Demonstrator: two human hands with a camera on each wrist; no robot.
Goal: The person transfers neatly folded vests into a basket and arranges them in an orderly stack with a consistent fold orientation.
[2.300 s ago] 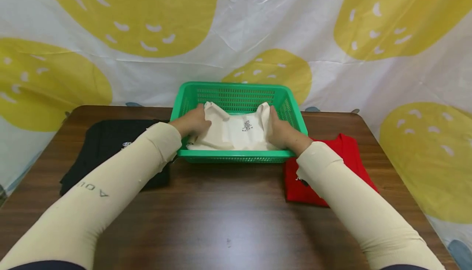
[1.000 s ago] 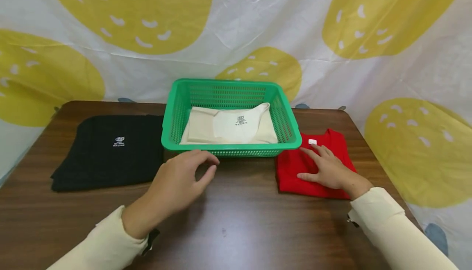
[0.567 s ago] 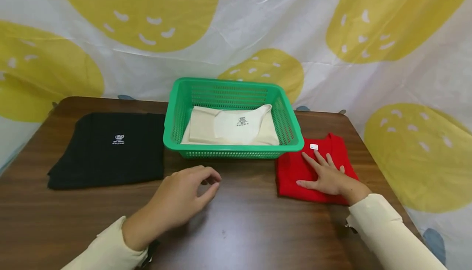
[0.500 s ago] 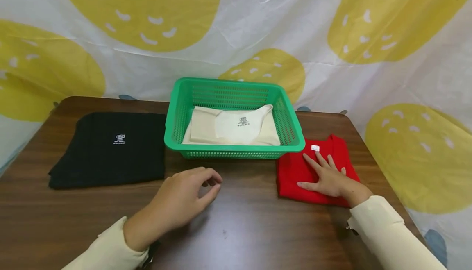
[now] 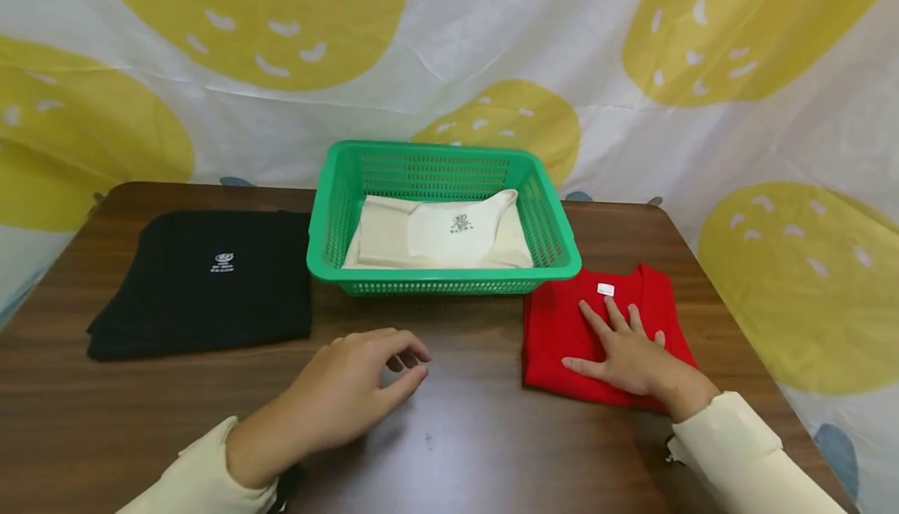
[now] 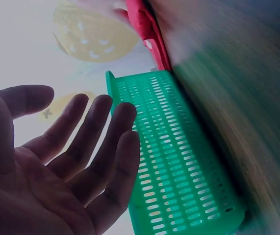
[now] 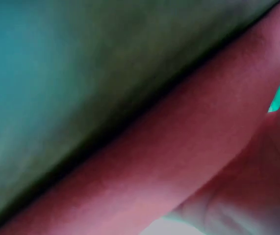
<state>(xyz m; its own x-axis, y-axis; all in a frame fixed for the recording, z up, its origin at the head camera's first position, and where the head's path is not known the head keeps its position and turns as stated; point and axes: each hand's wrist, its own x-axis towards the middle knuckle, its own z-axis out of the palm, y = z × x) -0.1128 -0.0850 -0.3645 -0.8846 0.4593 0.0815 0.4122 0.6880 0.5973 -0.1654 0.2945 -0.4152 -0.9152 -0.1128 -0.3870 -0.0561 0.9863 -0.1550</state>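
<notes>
My right hand (image 5: pixel 628 358) rests with spread fingers on a folded red shirt (image 5: pixel 562 327), just below its small white neck label. In the right wrist view the red cloth (image 7: pixel 169 132) fills the middle, with part of the palm behind it. My left hand (image 5: pixel 351 389) hovers over the table in front of the basket, fingers loosely curved and holding nothing. The left wrist view shows that palm (image 6: pixel 41 196) facing the side of a green plastic basket (image 6: pixel 174 156). Inside the basket (image 5: pixel 449 284) lies a folded cream shirt (image 5: pixel 449 233) with a dark printed neck mark.
A folded black shirt (image 5: pixel 211 288) with a white printed mark lies on the wooden table (image 5: pixel 456 451) to the left of the basket. Behind the table hangs a white sheet (image 5: pixel 492 23) with large yellow fruit shapes.
Both hands have let go of the cream shirt and come out of the basket. The right hand came down onto the red shirt, which has since shifted slightly toward me. The left hand stays nearly still.
</notes>
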